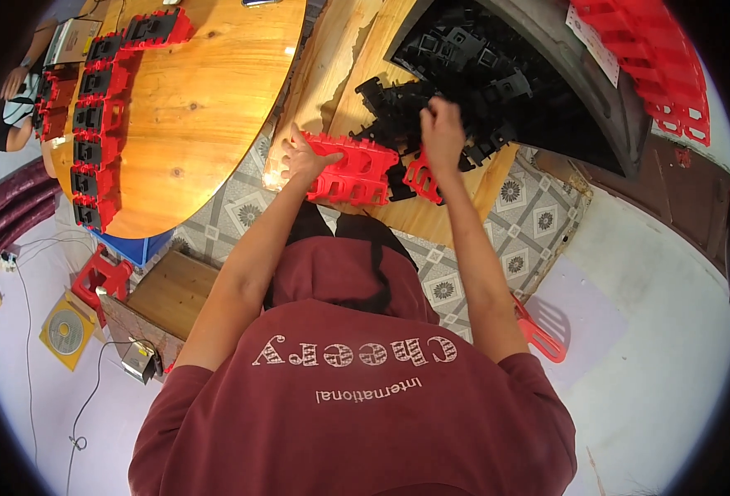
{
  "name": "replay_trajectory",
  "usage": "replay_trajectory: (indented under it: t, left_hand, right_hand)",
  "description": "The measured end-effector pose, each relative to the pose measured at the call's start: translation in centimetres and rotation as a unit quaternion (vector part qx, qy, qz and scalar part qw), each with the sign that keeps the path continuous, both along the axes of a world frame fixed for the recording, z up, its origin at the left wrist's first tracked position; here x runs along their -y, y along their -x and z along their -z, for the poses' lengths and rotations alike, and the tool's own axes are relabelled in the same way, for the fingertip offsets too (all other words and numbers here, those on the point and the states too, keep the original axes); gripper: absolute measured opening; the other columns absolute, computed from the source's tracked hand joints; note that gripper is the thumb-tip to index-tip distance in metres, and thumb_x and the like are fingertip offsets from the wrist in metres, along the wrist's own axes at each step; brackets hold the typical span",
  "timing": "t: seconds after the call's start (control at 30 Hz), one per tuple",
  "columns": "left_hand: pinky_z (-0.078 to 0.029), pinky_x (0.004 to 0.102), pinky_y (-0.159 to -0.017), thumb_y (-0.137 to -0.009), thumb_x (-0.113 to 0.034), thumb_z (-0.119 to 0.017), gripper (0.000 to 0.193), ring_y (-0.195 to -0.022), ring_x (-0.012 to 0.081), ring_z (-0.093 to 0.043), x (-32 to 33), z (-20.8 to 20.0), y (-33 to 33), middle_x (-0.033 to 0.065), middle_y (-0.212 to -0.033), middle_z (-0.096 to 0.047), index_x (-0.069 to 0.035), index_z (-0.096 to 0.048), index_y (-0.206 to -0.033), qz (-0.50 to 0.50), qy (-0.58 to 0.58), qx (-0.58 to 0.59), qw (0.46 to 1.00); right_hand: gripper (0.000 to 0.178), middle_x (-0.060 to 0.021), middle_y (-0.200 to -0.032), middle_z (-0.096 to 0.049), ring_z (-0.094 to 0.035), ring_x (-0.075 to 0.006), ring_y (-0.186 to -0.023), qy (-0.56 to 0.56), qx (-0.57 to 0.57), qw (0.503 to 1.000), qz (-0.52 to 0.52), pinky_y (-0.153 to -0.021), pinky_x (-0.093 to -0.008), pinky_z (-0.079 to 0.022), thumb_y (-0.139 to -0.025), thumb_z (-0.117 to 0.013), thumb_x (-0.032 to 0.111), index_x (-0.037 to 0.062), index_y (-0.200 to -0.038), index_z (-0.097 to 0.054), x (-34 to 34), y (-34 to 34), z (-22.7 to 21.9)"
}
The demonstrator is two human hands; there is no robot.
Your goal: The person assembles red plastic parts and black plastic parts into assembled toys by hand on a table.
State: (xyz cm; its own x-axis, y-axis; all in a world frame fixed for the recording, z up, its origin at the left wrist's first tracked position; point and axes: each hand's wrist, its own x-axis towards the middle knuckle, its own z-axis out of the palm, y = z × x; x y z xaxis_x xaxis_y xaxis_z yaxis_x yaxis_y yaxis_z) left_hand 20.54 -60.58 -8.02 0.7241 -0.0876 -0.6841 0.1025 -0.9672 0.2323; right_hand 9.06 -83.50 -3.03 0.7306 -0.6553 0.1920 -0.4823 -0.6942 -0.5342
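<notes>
A red moulded plastic piece with oval openings [357, 171] lies on the wooden bench in front of me. My left hand [303, 159] is at its left end, fingers spread and thumb stretched over its top face. To the right, my right hand [442, 136] is closed above a heap of black plastic parts [390, 103]; motion blurs it slightly, and whatever its fingers hold is hidden. Beneath that wrist sits a smaller-looking red plastic piece [422, 178], partly covered by my forearm. Black parts also show between the two red pieces.
A rounded wooden table [208, 107] at left carries a row of red pieces with black inserts [90, 153]. A large black tray [547, 91] of black parts stands at far right, beside stacked red pieces [654, 50]. Another person's hand [15, 83] shows at far left. A red stool [544, 331] stands right.
</notes>
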Motion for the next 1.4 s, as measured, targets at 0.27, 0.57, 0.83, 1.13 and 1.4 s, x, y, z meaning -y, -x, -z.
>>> replay_trajectory:
  t: [0.27, 0.57, 0.83, 1.13, 1.4]
  left_hand:
    - [-0.032, 0.0671, -0.098, -0.053, -0.051, -0.090, 0.143, -0.139, 0.0407, -0.022, 1.1, -0.1, 1.3, 0.0187, -0.157, -0.004, -0.034, 0.014, -0.151, -0.041, -0.029, -0.052, 0.997]
    - [-0.035, 0.0651, -0.097, -0.053, -0.048, -0.090, 0.134, -0.139, 0.0385, -0.023, 1.3, -1.4, 4.1, 0.0212, -0.155, -0.011, -0.033, -0.001, -0.152, 0.020, 0.012, 0.013, 1.000]
    - [-0.034, 0.0539, -0.107, -0.056, -0.053, -0.087, 0.118, -0.135, 0.0425, -0.032, -3.5, 4.8, 0.9, 0.0253, -0.150, -0.024, -0.024, -0.020, -0.149, -0.020, 0.172, 0.005, 0.985]
    - [-0.032, 0.0582, -0.105, -0.079, -0.044, -0.073, 0.103, -0.141, 0.0361, -0.024, -2.6, -6.5, 2.3, 0.0191, -0.154, -0.021, -0.020, -0.007, -0.154, 0.129, 0.324, -0.051, 0.936]
    - [-0.037, 0.0492, -0.108, -0.089, -0.029, -0.067, 0.066, -0.130, 0.0274, -0.045, -4.8, -10.0, 0.4, 0.0110, -0.140, -0.046, -0.011, -0.036, -0.144, -0.347, 0.666, -0.203, 0.628]
  right_hand:
    - [0.068, -0.0259, -0.122, -0.048, -0.053, -0.0419, -0.109, -0.279, -0.221, 0.930, 0.088, -0.088, -0.0440, -0.046, -0.084, -0.069, 0.039, 0.0078, -0.138, -0.041, -10.8, 2.5, 5.3]
    - [0.043, -0.0156, -0.117, -0.043, -0.056, -0.0364, -0.101, -0.135, -0.180, 0.966, 0.125, -0.080, -0.0461, -0.051, -0.072, -0.073, 0.026, 0.0060, -0.107, -0.056, -12.6, 3.8, 5.3]
    - [0.044, -0.0122, -0.102, -0.059, -0.062, -0.0320, -0.090, -0.106, -0.089, 0.981, 0.139, -0.075, -0.0413, -0.052, -0.071, -0.072, 0.018, 0.0031, -0.109, -0.056, -8.7, 6.8, 0.6]
    - [0.029, -0.0061, -0.088, -0.064, -0.064, -0.0136, -0.083, -0.570, 0.306, 0.717, 0.258, -0.075, -0.0267, -0.056, -0.083, -0.068, 0.001, 0.0020, -0.108, -0.054, -6.2, 6.1, -5.7]
    - [0.032, -0.0063, -0.116, -0.058, -0.063, -0.0185, -0.096, -0.660, 0.051, 0.741, -0.113, -0.085, -0.0318, -0.053, -0.082, -0.072, 0.006, 0.0023, -0.111, -0.059, -11.1, 3.4, -4.5]
